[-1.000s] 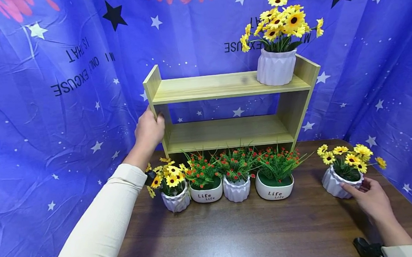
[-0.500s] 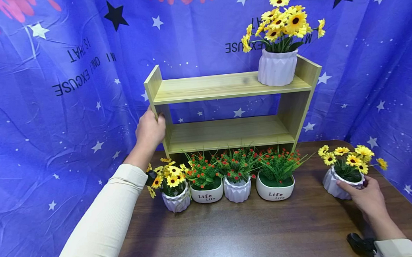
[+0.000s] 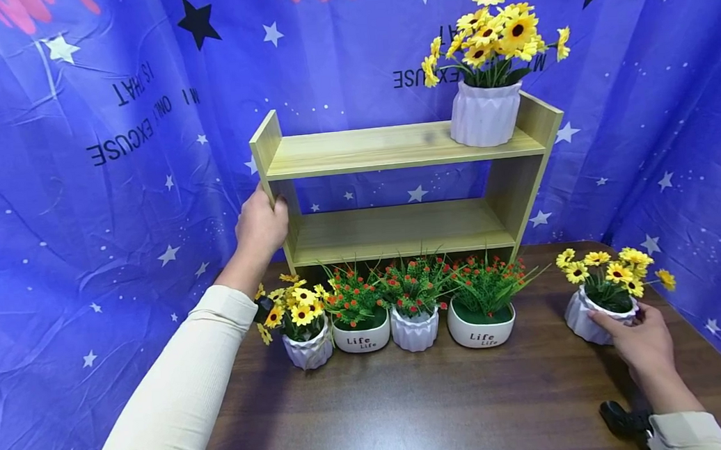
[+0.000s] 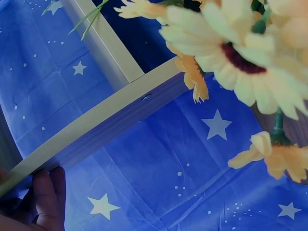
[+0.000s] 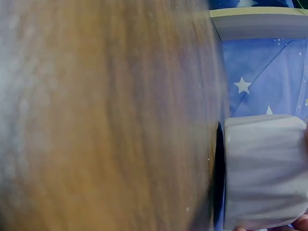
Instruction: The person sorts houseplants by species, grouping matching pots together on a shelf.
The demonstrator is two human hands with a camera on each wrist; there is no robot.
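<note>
My left hand (image 3: 262,221) grips the left side panel of a two-tier wooden shelf (image 3: 387,155); the left wrist view shows its fingers (image 4: 48,199) against the panel's outer face. At the table's right, my right hand (image 3: 650,344) holds a pot of yellow flowers by its white fluted pot (image 3: 583,317), thumb on the near side, other fingers mostly hidden. In the right wrist view a dark strip lies between this pot (image 5: 264,173) and the table; I cannot tell whether they touch. Another pot of yellow flowers (image 3: 486,115) stands at the right end of the top shelf.
Along the shelf's front stand a yellow-flowered pot (image 3: 308,350), two white "Life" planters with red-flowered greenery (image 3: 361,338) (image 3: 482,329), and a fluted red-flowered pot (image 3: 414,329) between them. A blue star-printed curtain (image 3: 116,235) surrounds the brown wooden table (image 3: 373,405).
My right wrist has swung slightly left and forward, and the thumb has shifted left along the pot. My left hand stays on the shelf panel. The flowerpots keep their places.
</note>
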